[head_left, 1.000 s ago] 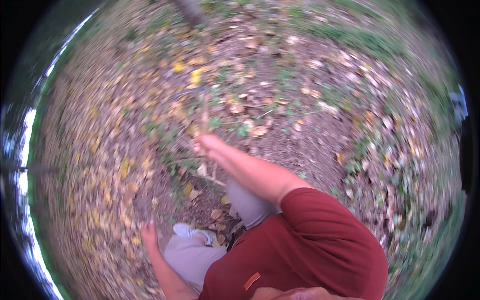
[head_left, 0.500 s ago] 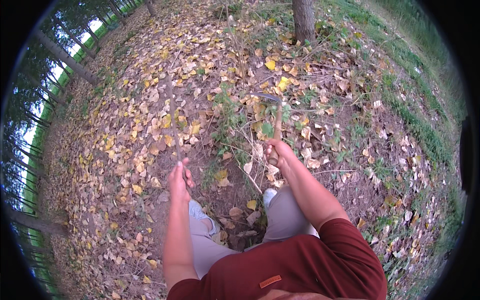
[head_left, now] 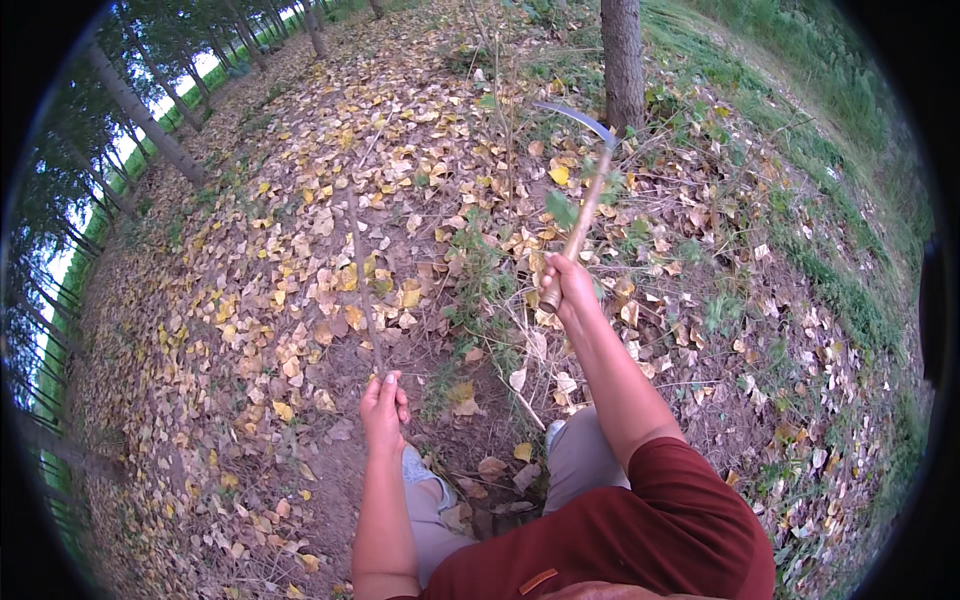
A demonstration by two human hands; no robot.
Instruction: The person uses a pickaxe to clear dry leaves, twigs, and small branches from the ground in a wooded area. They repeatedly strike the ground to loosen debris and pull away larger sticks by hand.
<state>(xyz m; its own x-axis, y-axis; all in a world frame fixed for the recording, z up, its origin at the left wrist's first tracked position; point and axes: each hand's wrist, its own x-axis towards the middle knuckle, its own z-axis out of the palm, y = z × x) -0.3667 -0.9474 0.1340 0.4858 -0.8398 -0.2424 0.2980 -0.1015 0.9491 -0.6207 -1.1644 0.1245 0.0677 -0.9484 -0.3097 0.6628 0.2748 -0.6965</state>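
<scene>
My right hand (head_left: 568,286) is wrapped round the lower end of a sickle's wooden handle. The sickle (head_left: 590,205) slants up and away, its curved metal blade pointing left in front of a tree trunk. A green leaf shows beside the handle. My left hand (head_left: 384,408) pinches the near end of a thin brown stick (head_left: 360,260), which stretches away over the fallen leaves. Between the two hands, low green weeds (head_left: 480,280) and dry stems grow from the soil.
Yellow and brown leaves (head_left: 270,250) cover much of the ground. A tree trunk (head_left: 623,65) stands ahead, right of centre. More trunks (head_left: 145,115) line the left side. Grass (head_left: 830,240) runs along the right. My shoe (head_left: 425,475) is on bare soil below my left hand.
The sickle has swung up, its blade now higher and farther right. My left hand with the stick sits slightly lower and to the right. The whole view has shifted a little.
</scene>
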